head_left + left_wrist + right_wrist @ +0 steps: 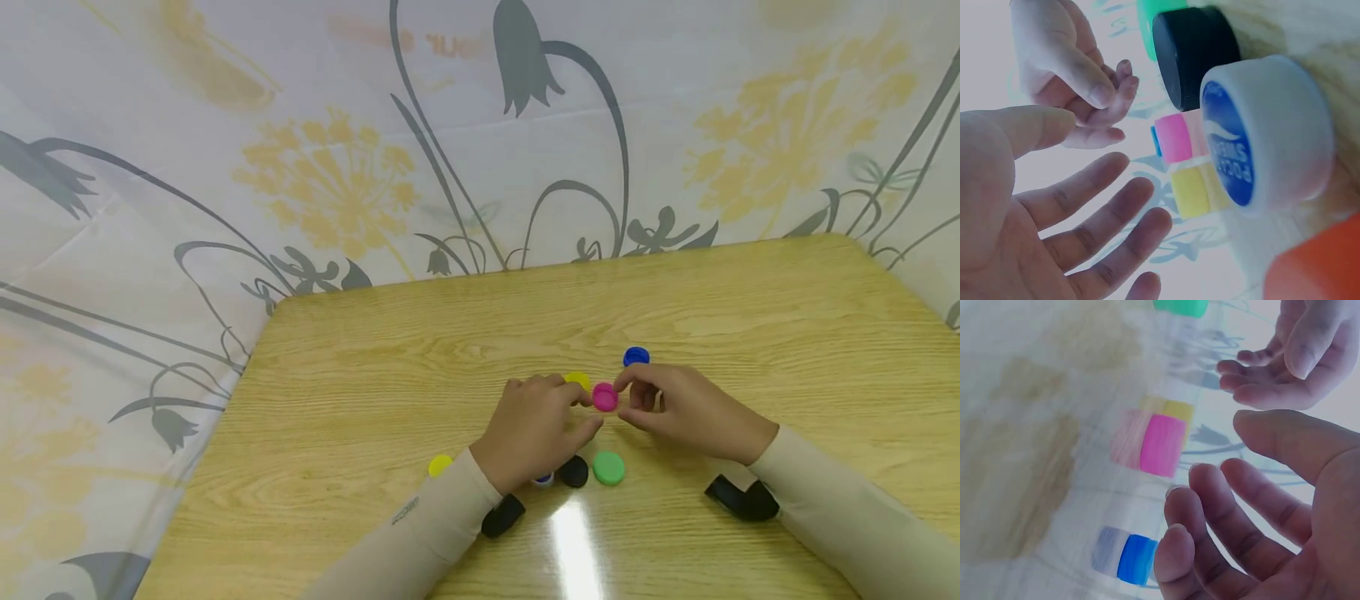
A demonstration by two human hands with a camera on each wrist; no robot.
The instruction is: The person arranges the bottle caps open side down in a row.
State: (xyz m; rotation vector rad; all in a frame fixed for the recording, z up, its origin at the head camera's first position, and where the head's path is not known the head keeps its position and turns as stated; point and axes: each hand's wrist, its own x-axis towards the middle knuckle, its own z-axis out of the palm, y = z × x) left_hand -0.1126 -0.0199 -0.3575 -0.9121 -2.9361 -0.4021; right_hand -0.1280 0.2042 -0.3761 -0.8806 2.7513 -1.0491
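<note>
A pink bottle cap [605, 397] lies hollow side up between both hands, with a yellow cap [577, 379] just behind it to the left. My left hand [534, 425] hovers at the pink cap's left, fingers loosely bent and holding nothing. On the other side, my right hand [678, 408] has its fingertips close to that cap, thumb and forefinger apart, nothing between them. A blue cap [636, 356] sits beyond the right hand's fingers. In the left wrist view, a white cap with a blue printed top [1272, 137] stands near the left hand.
Toward the front lie a black cap [574, 472] and a green cap [609, 468]. Another yellow cap [440, 465] is beside the left sleeve. An orange-red thing [1319, 269] shows partly in the left wrist view. A patterned cloth [450, 125] hangs behind the wooden table [360, 400].
</note>
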